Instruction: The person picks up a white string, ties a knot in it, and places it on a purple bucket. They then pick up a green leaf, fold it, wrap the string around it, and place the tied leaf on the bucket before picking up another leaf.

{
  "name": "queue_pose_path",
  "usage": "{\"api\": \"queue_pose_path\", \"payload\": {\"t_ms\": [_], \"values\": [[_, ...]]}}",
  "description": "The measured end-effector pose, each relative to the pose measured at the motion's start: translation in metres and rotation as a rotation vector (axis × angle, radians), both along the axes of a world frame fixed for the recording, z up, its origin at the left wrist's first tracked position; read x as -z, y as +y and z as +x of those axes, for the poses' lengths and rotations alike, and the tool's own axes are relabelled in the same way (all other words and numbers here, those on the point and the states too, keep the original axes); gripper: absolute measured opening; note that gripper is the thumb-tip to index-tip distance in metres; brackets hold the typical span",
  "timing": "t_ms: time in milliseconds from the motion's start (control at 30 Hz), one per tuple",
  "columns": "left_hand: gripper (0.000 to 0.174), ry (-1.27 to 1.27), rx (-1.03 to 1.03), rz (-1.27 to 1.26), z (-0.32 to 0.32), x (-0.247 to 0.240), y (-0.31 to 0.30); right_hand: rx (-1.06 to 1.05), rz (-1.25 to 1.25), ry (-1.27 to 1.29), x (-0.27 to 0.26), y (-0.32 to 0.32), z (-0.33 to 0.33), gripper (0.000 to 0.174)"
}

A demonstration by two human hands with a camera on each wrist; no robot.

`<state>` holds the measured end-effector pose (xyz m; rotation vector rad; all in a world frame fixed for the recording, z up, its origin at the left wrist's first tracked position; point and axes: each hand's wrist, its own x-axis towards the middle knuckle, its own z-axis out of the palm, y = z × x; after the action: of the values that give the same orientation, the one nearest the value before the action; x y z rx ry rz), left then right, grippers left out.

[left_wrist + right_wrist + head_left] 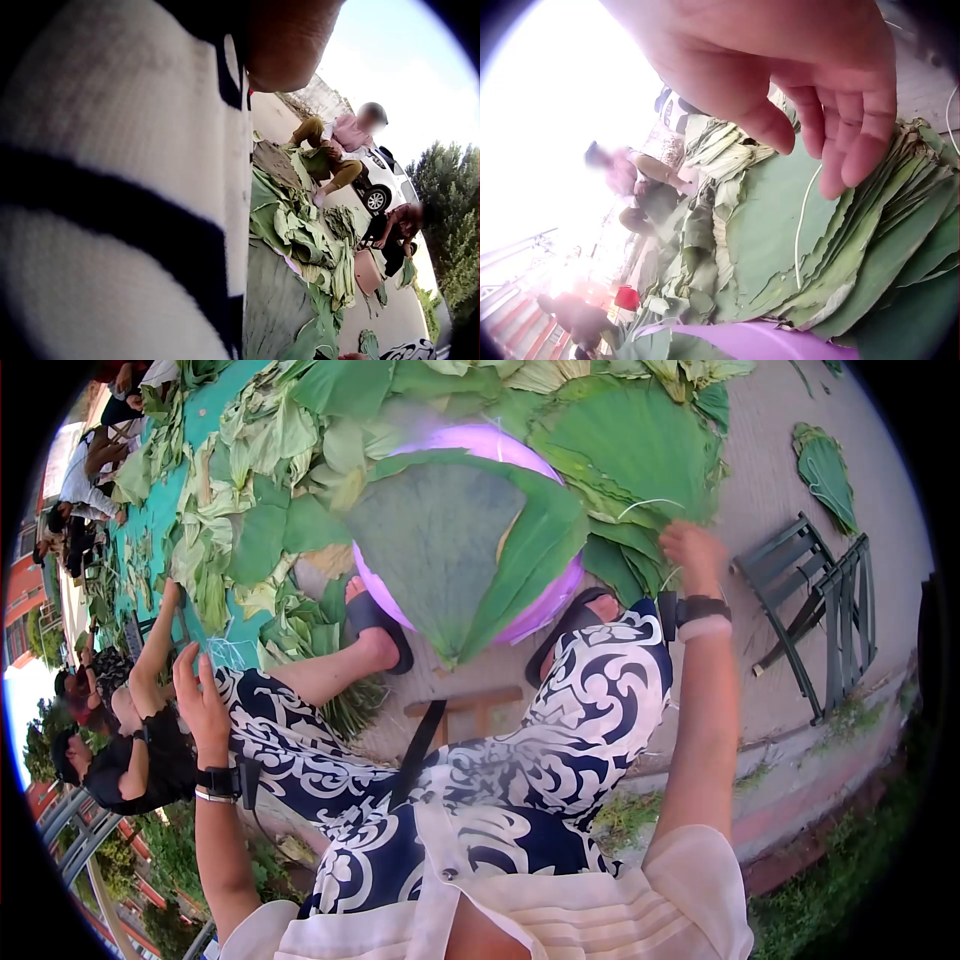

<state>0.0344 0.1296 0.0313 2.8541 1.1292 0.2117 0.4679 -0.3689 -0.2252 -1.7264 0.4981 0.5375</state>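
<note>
My right hand (693, 550) hovers at the edge of a stack of large green lotus leaves (630, 445). In the right wrist view its fingers (849, 161) hang loosely bent over the stack, with nothing between them. Across those leaves lies a thin white string (804, 225), just below the fingertips. My left hand (203, 705) is raised beside the left knee, fingers fairly straight, holding nothing. Between the feet, a broad folded lotus leaf (440, 530) covers most of a purple basin (545, 615).
Heaped wilted leaves (215, 510) lie on a green sheet (150, 545) at left. A folding stool (815, 610) stands at right, near a tied leaf bundle (825, 475). A wooden piece (465, 702) is between the legs. Other people sit nearby, one handling leaves (315, 161).
</note>
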Motion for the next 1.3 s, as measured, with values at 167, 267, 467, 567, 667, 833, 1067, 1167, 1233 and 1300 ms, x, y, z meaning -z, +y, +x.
{"api": "queue_pose_path", "payload": {"t_ms": [167,267,467,567,667,833,1067,1167,1233,1300], "values": [[0.032,0.016,-0.006,-0.014,0.004,-0.003,-0.002,-0.483,0.243,0.030,-0.036,0.057,-0.013,0.029],[0.030,0.006,-0.013,-0.016,0.009,-0.004,-0.007,-0.692,0.160,0.004,-0.039,0.082,-0.022,0.029],[0.027,0.017,-0.023,-0.029,0.008,-0.005,-0.007,-0.800,0.109,0.050,-0.012,0.097,-0.026,0.026],[0.027,0.020,-0.002,-0.021,0.006,-0.004,-0.005,-0.772,0.156,0.062,-0.031,0.103,-0.031,0.021],[0.029,0.015,0.004,-0.027,0.004,-0.003,-0.002,-0.756,0.401,0.094,-0.054,0.106,-0.034,0.019],[0.030,0.003,0.007,-0.040,0.003,-0.002,-0.001,-0.570,0.390,0.080,-0.050,0.092,-0.029,0.021],[0.030,0.001,-0.012,-0.075,0.000,0.000,0.002,0.198,0.168,0.006,0.031,0.011,-0.005,0.020],[0.030,0.008,-0.003,-0.070,0.001,0.000,0.003,0.437,0.060,-0.061,0.058,-0.018,0.004,0.019],[0.029,0.025,0.016,-0.050,0.002,-0.001,0.002,0.531,-0.024,-0.101,0.066,-0.028,0.007,0.017],[0.029,0.033,0.016,-0.047,0.005,-0.002,0.000,0.505,0.009,-0.077,0.073,-0.036,0.010,0.017]]}}
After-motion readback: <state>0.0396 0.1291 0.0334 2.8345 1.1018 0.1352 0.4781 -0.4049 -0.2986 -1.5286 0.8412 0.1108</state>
